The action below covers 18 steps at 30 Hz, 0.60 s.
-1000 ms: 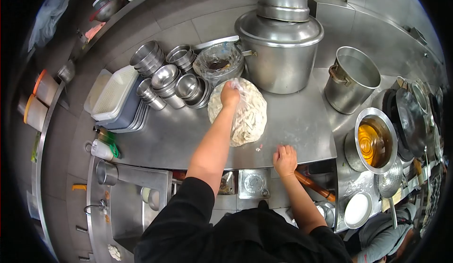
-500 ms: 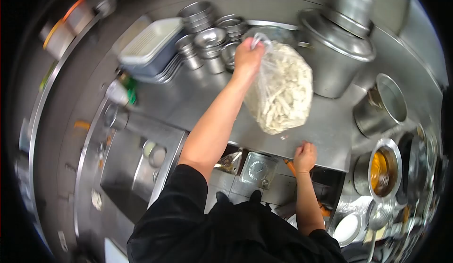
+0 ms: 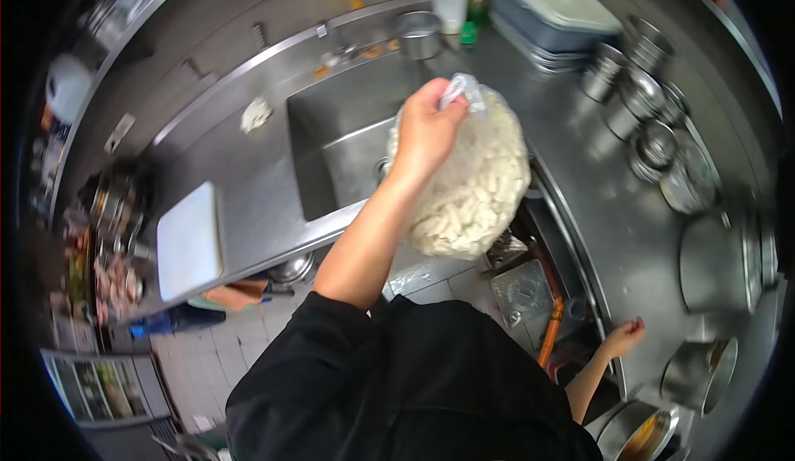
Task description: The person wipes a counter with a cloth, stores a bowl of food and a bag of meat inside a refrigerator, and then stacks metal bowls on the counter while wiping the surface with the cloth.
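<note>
My left hand (image 3: 431, 122) is closed around the gathered neck of a clear plastic bag (image 3: 472, 188). Many whitish, strip-like pieces fill the bag, which hangs over the sink's right side and the floor gap by the counter. What the pieces are, I cannot tell. Down at the right, my right hand (image 3: 623, 338) is over the edge of the steel counter (image 3: 604, 237). Its fingers are loosely bent and somewhat apart, with nothing visible in them.
A steel sink (image 3: 310, 159) lies left of the bag, with a white cutting board (image 3: 189, 242) farther left. Stacked trays (image 3: 555, 14), metal containers (image 3: 638, 101) and a large lidded pot (image 3: 716, 262) stand along the right counter. An orange pipe (image 3: 551, 328) runs below it.
My view and body have turned left, towards the sink. The bag, still in my left hand, has swung from above the counter to beside the sink. My right hand trails at the counter edge.
</note>
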Each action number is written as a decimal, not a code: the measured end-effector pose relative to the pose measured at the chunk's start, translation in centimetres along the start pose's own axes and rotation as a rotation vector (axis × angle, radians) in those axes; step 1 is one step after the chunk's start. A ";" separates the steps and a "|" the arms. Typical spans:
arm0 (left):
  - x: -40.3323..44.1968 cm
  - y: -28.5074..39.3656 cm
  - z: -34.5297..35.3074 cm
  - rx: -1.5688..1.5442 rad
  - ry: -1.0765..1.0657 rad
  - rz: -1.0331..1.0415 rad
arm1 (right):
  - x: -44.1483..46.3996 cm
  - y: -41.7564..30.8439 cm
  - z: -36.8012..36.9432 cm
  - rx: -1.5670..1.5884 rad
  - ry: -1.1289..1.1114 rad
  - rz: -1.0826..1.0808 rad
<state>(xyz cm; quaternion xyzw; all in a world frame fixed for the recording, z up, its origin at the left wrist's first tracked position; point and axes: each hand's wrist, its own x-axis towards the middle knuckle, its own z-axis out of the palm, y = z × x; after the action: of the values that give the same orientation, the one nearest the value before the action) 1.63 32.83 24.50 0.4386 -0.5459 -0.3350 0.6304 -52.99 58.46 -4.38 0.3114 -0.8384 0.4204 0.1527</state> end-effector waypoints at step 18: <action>-8.7 -9.9 -55.7 0.479 0.525 -0.346 | -37.5 -47.6 9.8 0.674 -1.046 -0.452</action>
<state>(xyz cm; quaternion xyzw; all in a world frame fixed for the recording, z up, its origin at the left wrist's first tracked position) 55.38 47.23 10.89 0.7294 -0.3469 -0.1761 0.5626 6.47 43.85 -0.63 0.6736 -0.5386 0.4106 -0.2959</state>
